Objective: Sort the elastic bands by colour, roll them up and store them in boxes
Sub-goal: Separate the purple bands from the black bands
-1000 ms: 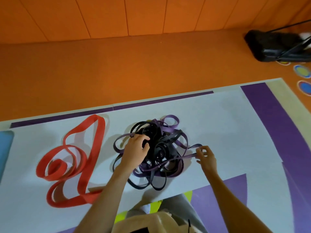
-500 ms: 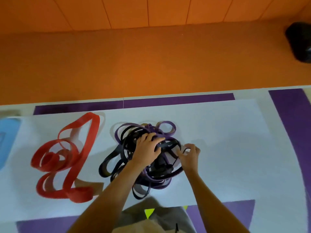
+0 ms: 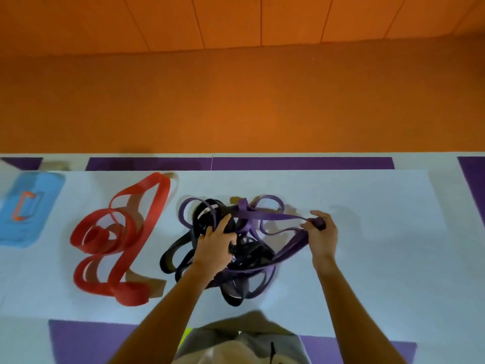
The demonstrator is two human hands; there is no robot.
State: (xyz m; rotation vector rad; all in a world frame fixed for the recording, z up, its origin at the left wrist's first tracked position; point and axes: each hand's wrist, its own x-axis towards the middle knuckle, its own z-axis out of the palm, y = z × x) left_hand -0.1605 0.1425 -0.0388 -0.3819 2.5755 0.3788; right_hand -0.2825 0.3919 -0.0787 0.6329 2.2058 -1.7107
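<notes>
On the sheet point(image 3: 367, 258), a tangle point(image 3: 249, 253) lies mid-frame, a looped band point(image 3: 131, 295) left of it, a pad point(image 3: 26, 227) at far left.

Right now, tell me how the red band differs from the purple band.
The red band lies alone and untouched on the white sheet; the purple band is tangled with black bands. The red band lies slack; the purple band is pulled taut by the right hand. Both are flat loops, unrolled.

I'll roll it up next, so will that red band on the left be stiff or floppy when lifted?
Probably floppy: the red band lies in loose, slumped loops on the white sheet. Its coils look unsecured, so lifted it would likely dangle and unwind. Being a flat strip, it shouldn't roll away.
</notes>
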